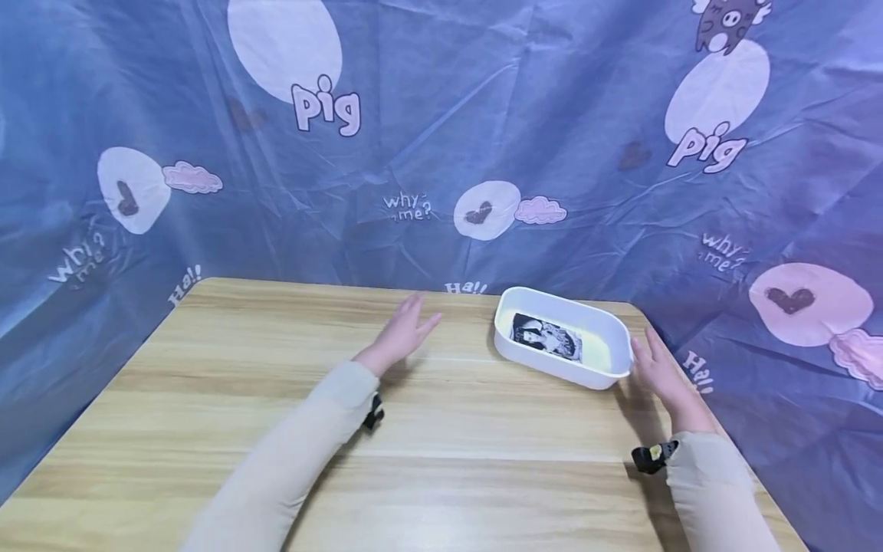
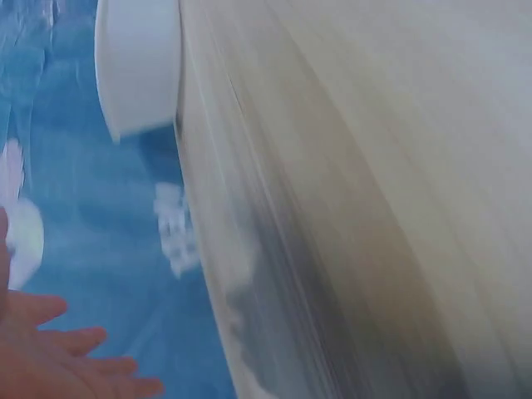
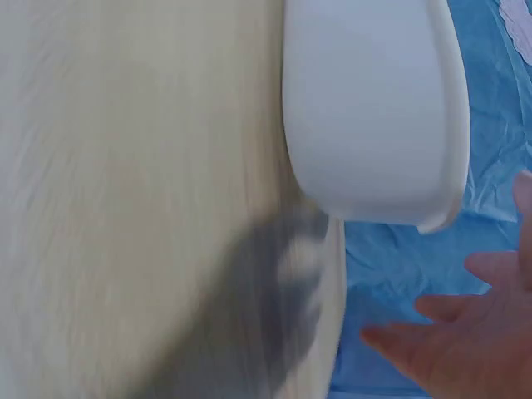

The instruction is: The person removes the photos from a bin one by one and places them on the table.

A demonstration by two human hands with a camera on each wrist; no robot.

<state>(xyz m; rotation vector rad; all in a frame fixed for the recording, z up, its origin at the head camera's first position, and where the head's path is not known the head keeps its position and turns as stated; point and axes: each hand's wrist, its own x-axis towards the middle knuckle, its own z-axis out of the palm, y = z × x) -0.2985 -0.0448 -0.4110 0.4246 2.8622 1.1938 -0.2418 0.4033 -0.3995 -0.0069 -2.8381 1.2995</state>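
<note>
A white oblong plastic tub point(image 1: 552, 371) stands near the table's back right corner. On its floor lies a flat rectangular piece with a black-and-white picture of a person point(image 1: 546, 337). My right hand point(image 1: 660, 376) is beside the tub's right end, fingers extended and apart, holding nothing; the right wrist view shows a gap between this hand point(image 3: 465, 332) and the tub wall point(image 3: 366, 108). To the left of the tub, my left hand point(image 1: 400, 335) hovers above the table with straight, spread fingers and nothing in it. The left wrist view catches the tub's end point(image 2: 140, 66) at the top.
The wooden table point(image 1: 290, 330) ends at the back and right against a blue printed cloth point(image 1: 414, 146). The right forearm runs along the table's right edge. A black wrist device point(image 1: 651, 457) is on the right sleeve, another point(image 1: 373, 414) on the left.
</note>
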